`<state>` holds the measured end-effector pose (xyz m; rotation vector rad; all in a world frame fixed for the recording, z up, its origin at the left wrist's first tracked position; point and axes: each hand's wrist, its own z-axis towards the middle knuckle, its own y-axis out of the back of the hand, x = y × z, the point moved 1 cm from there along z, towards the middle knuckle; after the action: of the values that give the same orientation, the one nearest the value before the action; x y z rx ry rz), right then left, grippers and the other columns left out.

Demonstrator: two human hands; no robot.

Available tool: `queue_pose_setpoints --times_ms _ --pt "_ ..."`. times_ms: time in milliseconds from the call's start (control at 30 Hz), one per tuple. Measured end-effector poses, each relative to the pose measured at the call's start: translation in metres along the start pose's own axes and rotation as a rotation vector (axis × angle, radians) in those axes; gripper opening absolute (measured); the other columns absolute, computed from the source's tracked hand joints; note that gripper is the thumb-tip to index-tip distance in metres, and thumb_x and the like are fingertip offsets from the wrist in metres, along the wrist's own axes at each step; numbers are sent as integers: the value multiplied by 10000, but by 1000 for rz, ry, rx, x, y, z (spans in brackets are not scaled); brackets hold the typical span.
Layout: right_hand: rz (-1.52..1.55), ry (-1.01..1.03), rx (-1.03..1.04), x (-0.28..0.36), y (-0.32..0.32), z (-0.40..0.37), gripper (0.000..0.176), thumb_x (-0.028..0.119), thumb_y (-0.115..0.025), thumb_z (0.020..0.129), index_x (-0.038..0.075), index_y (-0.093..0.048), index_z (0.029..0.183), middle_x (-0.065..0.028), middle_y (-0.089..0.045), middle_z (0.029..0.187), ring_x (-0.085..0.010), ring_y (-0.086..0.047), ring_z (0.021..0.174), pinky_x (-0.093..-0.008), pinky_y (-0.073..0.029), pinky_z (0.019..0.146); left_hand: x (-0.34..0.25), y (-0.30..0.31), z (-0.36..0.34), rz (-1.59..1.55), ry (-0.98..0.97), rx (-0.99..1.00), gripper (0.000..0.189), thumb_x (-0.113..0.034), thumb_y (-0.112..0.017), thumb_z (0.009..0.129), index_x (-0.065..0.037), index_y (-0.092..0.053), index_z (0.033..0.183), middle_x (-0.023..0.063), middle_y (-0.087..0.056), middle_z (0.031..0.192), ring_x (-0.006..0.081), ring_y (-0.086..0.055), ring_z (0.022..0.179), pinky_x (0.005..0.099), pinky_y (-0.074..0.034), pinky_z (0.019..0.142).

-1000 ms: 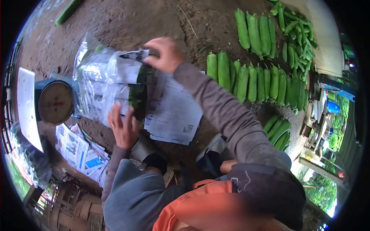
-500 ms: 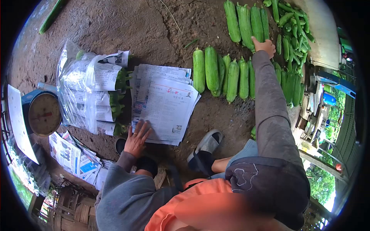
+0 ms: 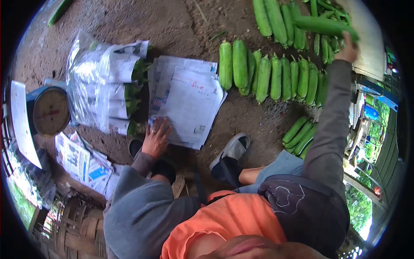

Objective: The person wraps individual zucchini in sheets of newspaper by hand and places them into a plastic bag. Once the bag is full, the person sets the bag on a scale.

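Observation:
My right hand [image 3: 348,48] grips one end of a long green luffa gourd [image 3: 325,26], held sideways above the other vegetables at the upper right. Below it lies a row of luffa gourds [image 3: 263,80]; a second group of luffas [image 3: 278,21] sits farther up. My left hand [image 3: 157,137] rests with spread fingers on the lower left corner of a stack of newspaper sheets [image 3: 189,103]. Left of the stack, a clear plastic bag [image 3: 88,82] holds several paper-wrapped green vegetables, their stem ends showing.
A round dial scale [image 3: 51,112] stands at the far left, above another pile of newspapers [image 3: 84,162]. Smaller green gourds [image 3: 298,134] lie near my right knee. A sandal [image 3: 235,153] is on my foot on the bare dirt floor.
My right hand has moved right from the upper luffa group and now holds a luffa, turned sideways. My left hand stays on the newspaper. The view has shifted slightly.

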<state>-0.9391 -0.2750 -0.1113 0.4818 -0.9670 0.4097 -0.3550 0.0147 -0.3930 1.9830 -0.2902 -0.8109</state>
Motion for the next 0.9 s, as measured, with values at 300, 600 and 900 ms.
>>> queue_pose_setpoints --times_ms 300,600,900 --pt "-338 -261 999 -3 -30 -282 628 342 -754 752 61 -503 1254 -139 -613 1117 -229 -593 1011 -383 -482 875 2 -14 -1 57 -34 -45 798 -175 -682 685 -157 -374 1421 113 -191 1537 376 -208 1388 485 -325 1079" --pt "-659 271 1201 -19 -70 -499 845 234 -846 620 226 -425 1353 -63 -514 1138 -284 -486 1056 -457 -382 859 -1 -2 0 -24 -31 -102 614 -238 -652 746 -143 -497 1333 120 -280 1492 362 -293 1339 471 -369 1042" --pt "-251 436 1431 1 4 -547 481 201 -789 633 135 -581 1062 -56 -528 1093 -273 -497 1038 -410 -399 844 10 -5 2 64 -139 -234 449 -179 -597 750 -120 -590 1194 121 -444 1353 326 -419 1240 464 -400 986"
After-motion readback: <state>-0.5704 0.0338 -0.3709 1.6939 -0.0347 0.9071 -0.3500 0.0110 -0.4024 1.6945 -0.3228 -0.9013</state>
